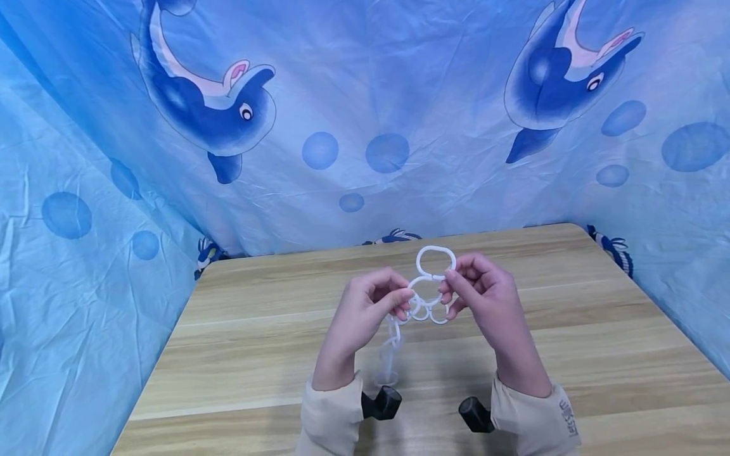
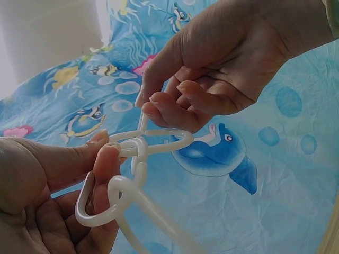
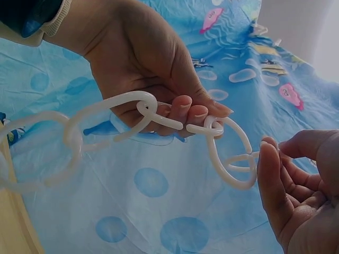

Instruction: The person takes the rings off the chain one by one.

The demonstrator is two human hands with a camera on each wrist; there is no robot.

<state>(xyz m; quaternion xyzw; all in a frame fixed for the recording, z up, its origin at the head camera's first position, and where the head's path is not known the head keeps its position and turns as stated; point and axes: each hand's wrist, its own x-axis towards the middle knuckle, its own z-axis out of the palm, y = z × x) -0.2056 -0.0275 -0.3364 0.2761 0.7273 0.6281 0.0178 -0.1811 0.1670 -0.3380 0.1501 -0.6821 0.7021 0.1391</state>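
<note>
White plastic chain links [image 1: 424, 278] are joined together between the two hands. My left hand [image 1: 367, 310] pinches one link between thumb and forefinger, and its other fingers curl beneath. From that hand a length of the chain [image 1: 393, 345] hangs toward the table. My right hand [image 1: 485, 297] pinches a link at the chain's other side, where an oval link [image 1: 436, 261] stands above the fingertips. In the left wrist view, linked loops [image 2: 140, 153] cross close to the left fingertips. The right wrist view shows a link [image 3: 233, 177] between both hands, the right fingertips touching its far side.
The wood-grain table [image 1: 256, 354] lies beneath both hands. A blue curtain [image 1: 365, 82] with printed dolphins hangs behind and at both sides. Black wrist mounts [image 1: 383, 403] stick out under the beige sleeves [image 1: 331, 415].
</note>
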